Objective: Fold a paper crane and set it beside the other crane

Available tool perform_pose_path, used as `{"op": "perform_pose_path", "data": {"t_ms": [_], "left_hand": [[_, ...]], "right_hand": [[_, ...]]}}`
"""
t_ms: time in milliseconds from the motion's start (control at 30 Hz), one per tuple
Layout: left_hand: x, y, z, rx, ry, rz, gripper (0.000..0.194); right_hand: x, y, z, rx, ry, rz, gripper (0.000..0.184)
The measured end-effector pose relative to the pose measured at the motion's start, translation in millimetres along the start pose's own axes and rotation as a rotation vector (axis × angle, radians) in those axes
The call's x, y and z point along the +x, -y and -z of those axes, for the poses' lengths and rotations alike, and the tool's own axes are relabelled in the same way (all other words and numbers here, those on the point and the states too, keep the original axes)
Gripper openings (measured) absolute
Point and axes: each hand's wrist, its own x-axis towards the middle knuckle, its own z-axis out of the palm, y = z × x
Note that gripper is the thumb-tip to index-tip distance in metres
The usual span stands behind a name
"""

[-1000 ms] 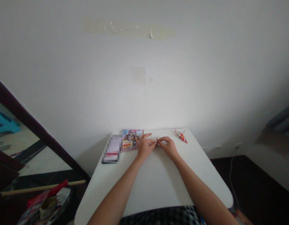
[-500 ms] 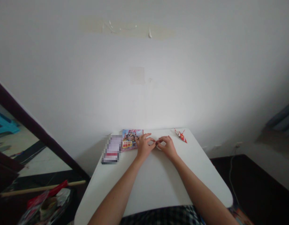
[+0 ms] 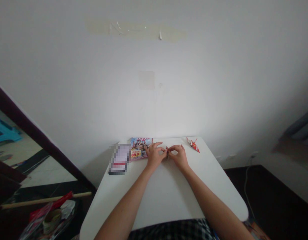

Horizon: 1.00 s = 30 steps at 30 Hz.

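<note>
Both my hands rest on the far part of a white table. My left hand and my right hand meet fingertip to fingertip, each pinching a small red folded paper piece between thumb and forefinger. Most of that piece is hidden by the fingers. A colourful printed leaflet lies just left of my left hand. A finished red paper crane sits to the right of my right hand, near the table's back edge.
A blurred-out flat object lies left of the leaflet. A white wall rises right behind the table. On the floor at lower left are a wooden stick and a bag of clutter. Dark floor lies to the right.
My hands stay pinched together at the same spot; only the fingers shift slightly on the small red paper.
</note>
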Motion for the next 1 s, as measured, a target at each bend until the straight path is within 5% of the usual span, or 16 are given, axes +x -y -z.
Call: {"op": "perform_pose_path", "data": {"t_ms": [1000], "left_hand": [[1.1,2.6,-0.8,-0.044,-0.01,-0.006,0.006]], "right_hand": [[3.9,-7.9,-2.1,0.183,0.049,-0.108,0.015]]}}
